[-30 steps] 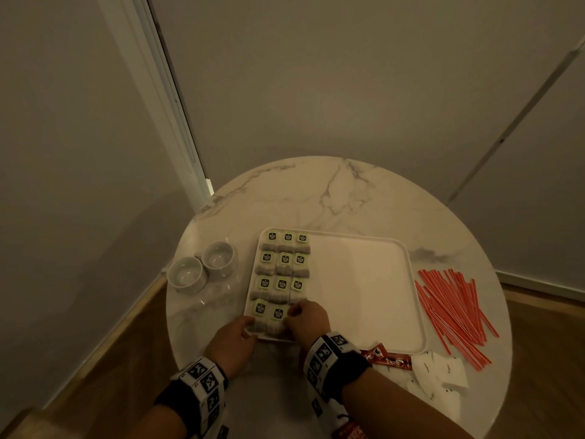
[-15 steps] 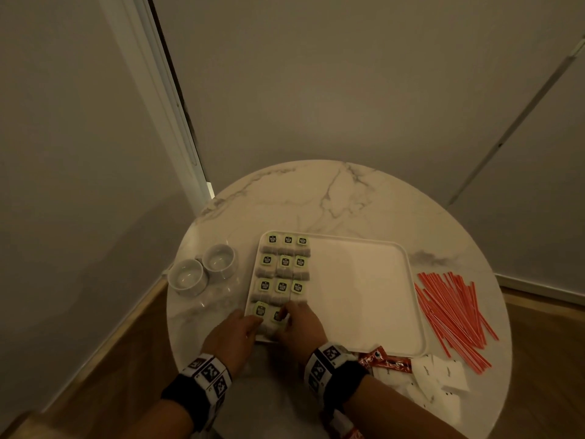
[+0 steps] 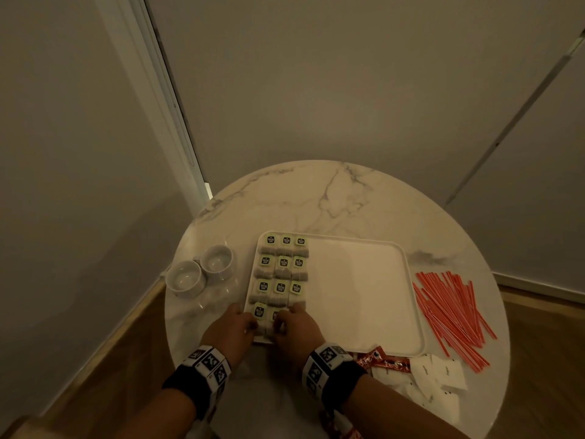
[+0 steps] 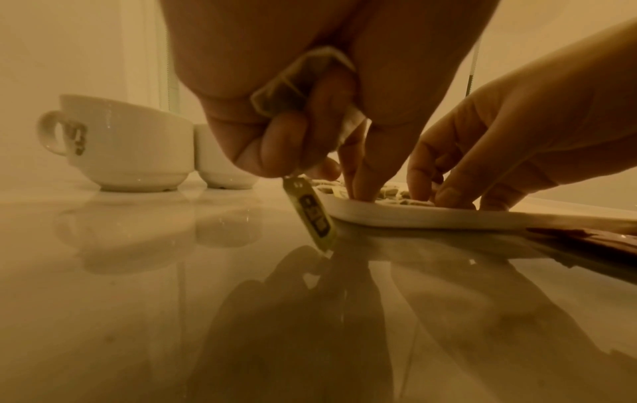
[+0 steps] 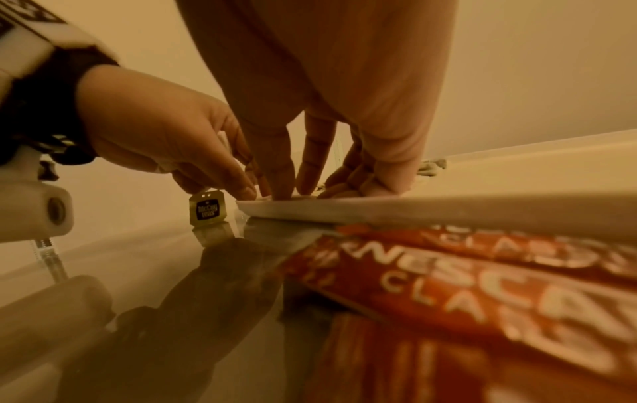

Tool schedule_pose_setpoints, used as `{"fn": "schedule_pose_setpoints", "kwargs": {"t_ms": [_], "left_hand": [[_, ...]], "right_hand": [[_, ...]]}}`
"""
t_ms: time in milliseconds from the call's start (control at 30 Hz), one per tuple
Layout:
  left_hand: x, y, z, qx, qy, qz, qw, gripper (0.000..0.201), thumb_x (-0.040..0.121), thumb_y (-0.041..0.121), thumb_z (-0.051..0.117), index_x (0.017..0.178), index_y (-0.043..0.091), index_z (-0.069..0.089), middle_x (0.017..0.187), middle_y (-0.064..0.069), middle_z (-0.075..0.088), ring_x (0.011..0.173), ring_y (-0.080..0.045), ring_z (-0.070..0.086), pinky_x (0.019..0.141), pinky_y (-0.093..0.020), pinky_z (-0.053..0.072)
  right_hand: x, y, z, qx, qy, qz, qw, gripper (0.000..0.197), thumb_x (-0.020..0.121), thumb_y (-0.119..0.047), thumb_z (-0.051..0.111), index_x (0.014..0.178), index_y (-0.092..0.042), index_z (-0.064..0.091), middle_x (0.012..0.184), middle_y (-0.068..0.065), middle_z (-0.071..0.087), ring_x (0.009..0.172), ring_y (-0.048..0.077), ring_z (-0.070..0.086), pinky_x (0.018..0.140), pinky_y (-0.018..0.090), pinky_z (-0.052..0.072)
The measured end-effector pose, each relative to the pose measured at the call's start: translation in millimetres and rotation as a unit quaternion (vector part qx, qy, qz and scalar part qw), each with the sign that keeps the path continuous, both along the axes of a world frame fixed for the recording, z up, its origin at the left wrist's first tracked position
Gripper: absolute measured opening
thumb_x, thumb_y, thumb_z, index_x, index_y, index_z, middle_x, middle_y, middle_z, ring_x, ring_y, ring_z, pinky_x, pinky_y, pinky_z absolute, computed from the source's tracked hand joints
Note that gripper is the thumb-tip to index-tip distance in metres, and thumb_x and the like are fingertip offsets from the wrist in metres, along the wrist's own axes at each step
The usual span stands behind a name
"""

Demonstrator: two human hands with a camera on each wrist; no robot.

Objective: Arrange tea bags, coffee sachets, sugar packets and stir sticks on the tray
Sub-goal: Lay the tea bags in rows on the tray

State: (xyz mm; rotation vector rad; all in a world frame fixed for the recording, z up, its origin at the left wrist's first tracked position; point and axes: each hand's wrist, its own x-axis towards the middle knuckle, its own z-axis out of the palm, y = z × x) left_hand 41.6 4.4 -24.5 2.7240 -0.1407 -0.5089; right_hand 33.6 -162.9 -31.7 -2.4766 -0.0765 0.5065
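A white tray [image 3: 357, 289] lies mid-table, and rows of green-tagged tea bags [image 3: 282, 264] fill its left part. Both hands are at its near-left corner. My left hand [image 3: 232, 327] curls its outer fingers round a spare tea bag [image 4: 286, 92], whose tag [image 4: 313, 215] dangles to the tabletop. One straight left finger presses into the tray. My right hand [image 3: 296, 324] rests its fingertips on the front-row tea bags. Red stir sticks [image 3: 452, 315] lie to the tray's right. Red coffee sachets [image 3: 383, 362] and white sugar packets [image 3: 440, 375] lie off its near-right corner.
Two white cups [image 3: 185, 278] stand together at the table's left edge. The round marble table [image 3: 316, 201] is in a room corner, with walls behind and to the left. The tray's right two thirds are bare. The coffee sachets [image 5: 482, 294] reach under the tray's near rim [image 5: 413, 210].
My right hand has slid left over the second front-row tea bag, partly covering its tag. The left hand has stayed at the tray corner and the two hands are now closer together.
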Motion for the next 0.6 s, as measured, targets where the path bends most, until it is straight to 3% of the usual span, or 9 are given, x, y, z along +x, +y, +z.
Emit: {"fn": "schedule_pose_setpoints", "kwargs": {"t_ms": [267,400,433,500,567,600], "left_hand": [[1.7,-0.4,11.7,-0.022,0.015,0.01,1.0,0.025,0.091,0.025,0.053,0.114,0.025,0.061,0.114,0.0,0.049,0.1,-0.018,0.056,0.082,-0.024,0.041],[2.5,-6.9,39.7,-0.187,0.011,0.093,0.978,0.027,0.088,0.008,0.052,0.111,0.024,0.051,0.095,0.003,0.057,0.089,-0.016,0.059,0.071,-0.024,0.047],[3.0,-10.6,50.7,-0.272,0.026,0.127,0.954,0.029,0.089,0.003,0.05,0.111,0.023,0.047,0.09,0.001,0.058,0.081,-0.018,0.06,0.062,-0.021,0.047],[2.9,-18.4,74.4,-0.467,0.126,0.204,0.851,0.039,0.087,-0.002,0.05,0.116,0.021,0.041,0.08,-0.006,0.056,0.053,-0.016,0.051,0.042,-0.02,0.038],[4.3,-24.9,94.4,-0.59,0.228,0.235,0.738,0.044,0.087,0.007,0.048,0.127,0.024,0.038,0.072,-0.014,0.052,0.041,-0.015,0.037,0.04,-0.019,0.031],[5.9,-28.4,101.9,-0.615,0.262,0.231,0.707,0.04,0.092,0.016,0.043,0.131,0.025,0.04,0.07,-0.015,0.051,0.041,-0.016,0.035,0.041,-0.019,0.03]], "right_hand": [[0.8,-0.4,5.5,-0.004,0.012,-0.003,1.0,0.022,0.088,-0.028,0.063,0.105,-0.014,0.06,0.123,0.006,0.047,0.113,0.026,0.052,0.098,0.029,0.043],[1.4,-10.9,25.8,0.057,0.021,-0.07,0.996,0.016,0.087,-0.03,0.065,0.101,-0.022,0.061,0.111,-0.001,0.049,0.101,0.015,0.052,0.09,0.024,0.045],[1.7,-14.9,34.1,0.082,0.014,-0.083,0.993,0.013,0.086,-0.029,0.066,0.097,-0.024,0.062,0.107,-0.002,0.052,0.095,0.012,0.054,0.085,0.022,0.045],[1.4,-23.7,56.0,0.175,0.009,-0.09,0.98,0.011,0.086,-0.027,0.068,0.095,-0.022,0.065,0.1,0.0,0.059,0.08,0.002,0.056,0.074,0.018,0.047],[-0.2,-30.0,83.3,0.288,0.008,-0.072,0.955,0.013,0.086,-0.023,0.07,0.098,-0.027,0.066,0.097,0.0,0.06,0.073,-0.004,0.057,0.067,0.011,0.045],[-1.4,-32.6,96.0,0.318,-0.004,-0.055,0.947,0.019,0.084,-0.023,0.072,0.099,-0.033,0.065,0.1,-0.001,0.059,0.078,-0.003,0.056,0.068,0.01,0.045]]}}
